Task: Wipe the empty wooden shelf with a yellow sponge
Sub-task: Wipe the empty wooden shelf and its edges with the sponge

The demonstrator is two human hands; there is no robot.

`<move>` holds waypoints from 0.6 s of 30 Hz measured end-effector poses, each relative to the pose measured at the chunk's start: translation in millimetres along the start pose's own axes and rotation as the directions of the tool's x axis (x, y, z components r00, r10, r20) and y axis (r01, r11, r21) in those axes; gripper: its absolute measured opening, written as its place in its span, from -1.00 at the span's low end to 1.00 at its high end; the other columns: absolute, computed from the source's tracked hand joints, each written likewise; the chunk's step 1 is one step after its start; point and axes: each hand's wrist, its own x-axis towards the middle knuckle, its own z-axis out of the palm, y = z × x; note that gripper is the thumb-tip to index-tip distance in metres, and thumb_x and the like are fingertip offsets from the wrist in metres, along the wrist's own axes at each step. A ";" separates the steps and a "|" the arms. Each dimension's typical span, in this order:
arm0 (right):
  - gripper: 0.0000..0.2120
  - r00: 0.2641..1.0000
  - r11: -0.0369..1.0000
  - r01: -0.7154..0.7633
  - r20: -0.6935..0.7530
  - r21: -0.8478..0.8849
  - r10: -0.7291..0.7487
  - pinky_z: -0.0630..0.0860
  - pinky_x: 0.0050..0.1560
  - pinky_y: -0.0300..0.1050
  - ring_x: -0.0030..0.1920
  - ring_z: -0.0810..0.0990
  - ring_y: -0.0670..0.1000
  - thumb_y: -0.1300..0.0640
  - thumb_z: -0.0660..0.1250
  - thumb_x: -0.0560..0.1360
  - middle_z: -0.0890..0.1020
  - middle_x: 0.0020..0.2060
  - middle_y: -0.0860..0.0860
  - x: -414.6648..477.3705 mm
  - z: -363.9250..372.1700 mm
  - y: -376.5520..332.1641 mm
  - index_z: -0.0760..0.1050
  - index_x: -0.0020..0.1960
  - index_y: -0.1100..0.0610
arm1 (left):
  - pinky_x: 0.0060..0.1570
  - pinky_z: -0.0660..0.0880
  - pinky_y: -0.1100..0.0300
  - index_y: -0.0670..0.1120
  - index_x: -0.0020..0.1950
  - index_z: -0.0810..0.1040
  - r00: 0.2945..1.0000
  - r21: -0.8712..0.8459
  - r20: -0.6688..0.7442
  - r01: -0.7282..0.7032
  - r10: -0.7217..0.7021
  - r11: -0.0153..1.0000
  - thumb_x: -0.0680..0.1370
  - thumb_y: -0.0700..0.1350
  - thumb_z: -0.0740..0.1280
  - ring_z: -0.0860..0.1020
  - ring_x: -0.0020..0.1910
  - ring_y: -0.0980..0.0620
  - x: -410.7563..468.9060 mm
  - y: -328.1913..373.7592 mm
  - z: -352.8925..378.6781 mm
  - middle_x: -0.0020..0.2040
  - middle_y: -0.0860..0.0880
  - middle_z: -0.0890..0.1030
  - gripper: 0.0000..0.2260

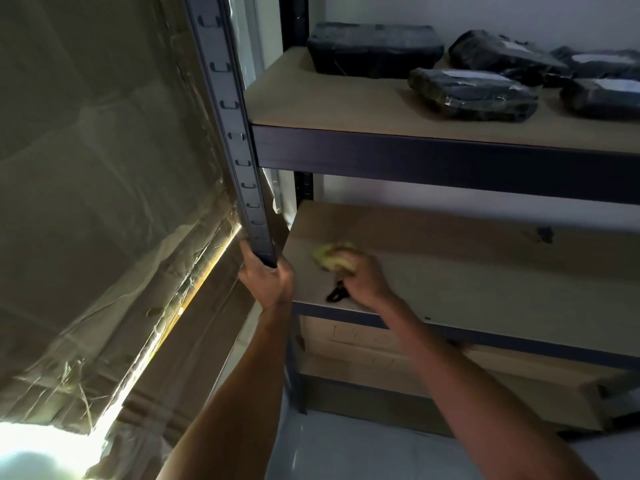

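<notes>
Clutching the yellow sponge (330,256) in the right hand (363,278), pressing it down on the wooden shelf (467,271) near the front-left corner, with some small black thing (336,294) just beside the heel of the hand at the board's edge (can't tell what). Gripping the dark metal upright (239,140) with the left hand (266,278), wrapped tight round it just left of the sponge. On the higher shelf (329,105), a few dark wrapped packages (374,50), well apart from all that.
</notes>
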 end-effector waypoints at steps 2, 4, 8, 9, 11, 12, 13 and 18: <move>-0.64 0.979 0.991 0.057 0.188 0.120 -0.079 0.39 0.24 -0.42 0.20 0.56 -0.19 0.30 0.32 0.53 0.60 0.23 -0.13 -10.4 6.1 -18.0 0.58 0.22 -0.04 | -0.30 0.59 -0.03 -0.33 0.20 0.51 1.000 -0.009 0.007 -0.014 0.014 1.000 0.54 0.06 0.23 0.59 -0.36 -0.13 0.2 2.1 -1.2 -0.28 -0.12 0.61 -0.53; -0.66 0.992 0.969 0.060 0.091 0.241 -0.084 0.50 0.22 -0.26 0.12 0.63 -0.10 0.33 0.27 0.56 0.63 0.18 -0.03 -0.4 -9.1 -23.3 0.56 0.26 0.04 | -0.24 0.61 -0.04 -0.33 0.21 0.51 1.000 -0.014 0.002 -0.022 0.022 1.000 0.54 0.05 0.23 0.63 -0.30 -0.15 0.6 0.7 -1.4 -0.22 -0.16 0.65 -0.54; -0.61 0.961 0.986 -0.025 -0.267 0.166 0.069 0.43 -0.02 -0.48 0.11 0.58 -0.21 0.42 0.15 0.57 0.50 0.24 -0.05 56.4 -48.8 -4.9 0.41 0.36 0.24 | -0.20 0.60 -0.08 -0.34 0.21 0.51 1.000 -0.011 -0.010 -0.020 0.020 1.000 0.54 0.05 0.23 0.63 -0.26 -0.23 1.4 0.6 1.0 -0.19 -0.23 0.65 -0.52; -0.62 0.953 0.995 -0.087 -0.288 0.048 0.097 0.43 0.07 -0.37 0.20 0.56 -0.08 0.34 0.17 0.57 0.53 0.27 0.00 70.5 -48.4 5.8 0.43 0.37 0.17 | -0.21 0.60 -0.09 -0.35 0.20 0.51 1.000 -0.015 -0.014 -0.023 0.022 1.000 0.53 0.05 0.23 0.62 -0.27 -0.25 1.4 0.7 1.3 -0.20 -0.25 0.64 -0.52; -0.63 0.975 0.959 -0.090 -0.220 -0.268 0.030 0.39 0.26 -0.13 0.29 0.47 0.13 0.20 0.22 0.54 0.54 0.28 0.03 86.9 -30.4 21.5 0.49 0.32 0.01 | -0.23 0.59 -0.09 -0.36 0.18 0.51 1.000 -0.019 -0.007 -0.030 0.030 0.999 0.53 0.05 0.22 0.61 -0.28 -0.29 1.9 1.5 1.5 -0.21 -0.28 0.63 -0.52; -0.62 0.985 0.949 -0.018 -0.167 -0.314 -0.037 0.39 0.32 -0.07 0.30 0.46 0.13 0.19 0.23 0.51 0.55 0.27 0.00 90.7 -14.3 25.9 0.51 0.29 -0.04 | -0.24 0.59 -0.07 -0.36 0.17 0.51 1.000 -0.014 0.001 -0.028 0.028 1.000 0.54 0.05 0.22 0.60 -0.28 -0.29 2.8 0.1 1.6 -0.22 -0.27 0.63 -0.52; -0.60 0.993 0.968 0.069 -0.074 -0.239 -0.089 0.39 0.36 -0.04 0.31 0.47 0.08 0.22 0.24 0.48 0.56 0.27 -0.04 87.0 2.2 21.7 0.54 0.27 -0.05 | -0.26 0.59 -0.06 -0.35 0.16 0.51 1.000 -0.009 0.008 -0.025 0.025 1.000 0.54 0.06 0.22 0.60 -0.30 -0.28 3.2 -0.8 1.0 -0.24 -0.26 0.62 -0.53; -0.54 0.965 0.951 0.158 0.161 0.265 -0.206 0.51 0.28 -0.06 0.25 0.57 0.08 0.49 0.26 0.48 0.57 0.26 0.02 60.0 22.8 -5.0 0.57 0.24 0.08 | -0.06 0.30 0.62 -0.32 0.20 0.52 1.000 0.028 0.003 -0.009 0.009 1.000 0.52 0.12 0.18 0.52 -0.28 -0.06 0.6 -0.1 -0.1 -0.19 -0.17 0.64 -0.47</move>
